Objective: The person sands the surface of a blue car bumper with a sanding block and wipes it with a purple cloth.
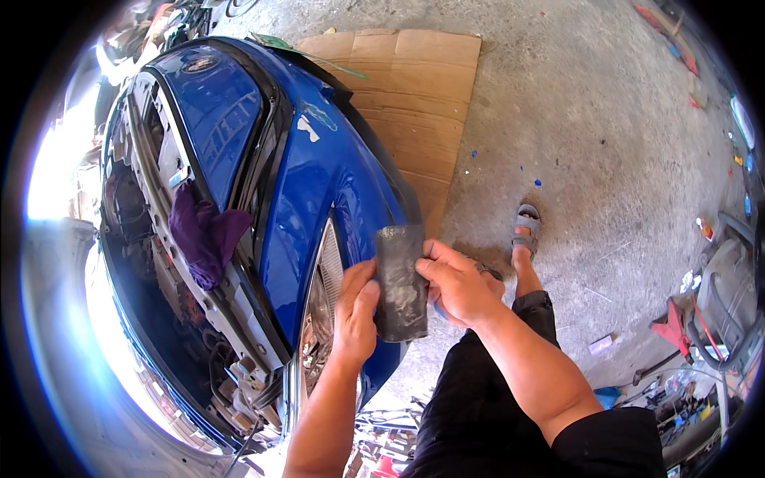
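Pinching the right edge of a dark grey oblong block (401, 283), the right hand (462, 285) sets thumb against fingers near the block's upper end. We find the left hand (356, 315) at the opposite edge, fingers together and curled; we cannot tell how firmly they grip. We record the block between both hands, overlapping in view the corner of a blue car front (296, 179). Beyond the left hand we note a headlight (319, 315), then a purple cloth (203, 235) draped over the grey frame (239, 307). Farther down, we see flattened cardboard (426, 103) lying on the concrete floor (550, 103).
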A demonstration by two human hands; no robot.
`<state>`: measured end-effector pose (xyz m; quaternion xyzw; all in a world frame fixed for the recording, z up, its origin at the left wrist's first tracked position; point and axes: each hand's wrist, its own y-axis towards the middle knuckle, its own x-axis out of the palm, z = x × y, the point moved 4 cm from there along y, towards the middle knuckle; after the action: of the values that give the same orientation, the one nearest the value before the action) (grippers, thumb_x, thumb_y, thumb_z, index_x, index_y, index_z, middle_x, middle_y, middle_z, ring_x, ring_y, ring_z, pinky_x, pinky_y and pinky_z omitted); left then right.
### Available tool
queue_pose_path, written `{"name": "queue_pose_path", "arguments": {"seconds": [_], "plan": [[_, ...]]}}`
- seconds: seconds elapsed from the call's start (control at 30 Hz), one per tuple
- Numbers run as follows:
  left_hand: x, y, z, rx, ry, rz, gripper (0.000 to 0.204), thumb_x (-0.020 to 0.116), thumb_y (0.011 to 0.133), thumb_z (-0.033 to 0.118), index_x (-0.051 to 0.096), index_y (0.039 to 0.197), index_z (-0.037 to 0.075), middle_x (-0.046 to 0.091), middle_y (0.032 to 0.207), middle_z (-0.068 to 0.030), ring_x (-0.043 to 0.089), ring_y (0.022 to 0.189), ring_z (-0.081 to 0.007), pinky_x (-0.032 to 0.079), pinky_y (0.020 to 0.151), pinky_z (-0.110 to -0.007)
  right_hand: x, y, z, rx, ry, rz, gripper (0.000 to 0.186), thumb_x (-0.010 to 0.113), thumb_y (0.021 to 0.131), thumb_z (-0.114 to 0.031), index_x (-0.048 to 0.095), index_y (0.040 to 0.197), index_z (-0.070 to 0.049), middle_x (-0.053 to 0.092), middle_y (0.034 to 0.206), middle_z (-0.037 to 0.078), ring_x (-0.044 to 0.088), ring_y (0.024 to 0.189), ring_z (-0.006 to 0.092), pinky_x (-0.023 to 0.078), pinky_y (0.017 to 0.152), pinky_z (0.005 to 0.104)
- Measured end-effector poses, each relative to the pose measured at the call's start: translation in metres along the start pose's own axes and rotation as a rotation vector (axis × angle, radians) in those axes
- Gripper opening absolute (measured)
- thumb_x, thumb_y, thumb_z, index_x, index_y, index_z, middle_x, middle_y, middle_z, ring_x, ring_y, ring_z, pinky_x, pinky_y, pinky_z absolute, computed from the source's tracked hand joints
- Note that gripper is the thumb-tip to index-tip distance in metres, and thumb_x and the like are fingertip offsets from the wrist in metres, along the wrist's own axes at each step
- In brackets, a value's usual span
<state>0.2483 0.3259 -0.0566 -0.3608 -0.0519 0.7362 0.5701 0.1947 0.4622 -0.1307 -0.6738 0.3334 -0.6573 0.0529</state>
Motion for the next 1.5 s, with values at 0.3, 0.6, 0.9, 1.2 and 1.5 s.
{"name": "queue_pose_path", "arguments": {"seconds": [0.3,0.6,0.9,1.2,1.5], "plan": [[0.013,-0.008,0.003,-0.213,-0.157,-0.053,0.051,0.061,0.093,0.010,0.040,0.137,-0.003,0.057,0.121,-0.0093,0.055,0.107,-0.0131,0.044,0.094,-0.026,0.021,-0.006,-0.013,-0.057,-0.110,-0.060,0.029,0.058,0.096,-0.020,0.051,0.119,-0.003,0.060,0.110,0.007,0.058,0.097,0.0120,0.046,0.090,0.0302],[0.024,-0.013,0.001,-0.199,-0.277,-0.060,0.050,0.061,0.090,0.005,0.043,0.137,0.001,0.062,0.115,-0.0098,0.057,0.105,-0.0131,0.045,0.092,-0.027,0.018,-0.005,-0.016,0.057,-0.046,-0.056,0.026,0.060,0.095,-0.018,0.059,0.116,-0.002,0.063,0.103,0.002,0.057,0.089,0.0074,0.048,0.076,0.0235],[0.018,-0.018,-0.002,-0.270,-0.193,-0.161,0.039,0.060,0.092,0.006,0.048,0.129,-0.002,0.063,0.107,-0.0077,0.057,0.097,-0.0104,0.046,0.086,-0.026,0.020,-0.005,-0.018,0.003,-0.328,-0.094,0.030,0.063,0.094,-0.021,0.060,0.119,-0.007,0.061,0.093,-0.004,0.051,0.078,0.0026,0.039,0.065,0.0184],[0.021,-0.029,-0.012,-0.267,-0.132,-0.152,0.030,0.060,0.091,0.007,0.055,0.119,-0.001,0.067,0.095,-0.0098,0.058,0.087,-0.0099,0.048,0.078,-0.027,0.018,-0.012,-0.018,0.145,-0.378,-0.017,0.024,0.061,0.093,-0.013,0.062,0.114,-0.001,0.062,0.098,0.003,0.055,0.085,0.0086,0.044,0.074,0.0242],[0.024,-0.032,-0.015,-0.364,-0.350,-0.168,0.025,0.056,0.093,0.003,0.057,0.116,-0.003,0.065,0.097,-0.0045,0.055,0.084,-0.0080,0.047,0.076,-0.025,0.010,-0.013,-0.027,-0.255,-0.885,0.093,0.037,0.071,0.087,-0.020,0.061,0.117,-0.001,0.058,0.116,0.009,0.055,0.102,0.0125,0.046,0.083,0.0288]]}}
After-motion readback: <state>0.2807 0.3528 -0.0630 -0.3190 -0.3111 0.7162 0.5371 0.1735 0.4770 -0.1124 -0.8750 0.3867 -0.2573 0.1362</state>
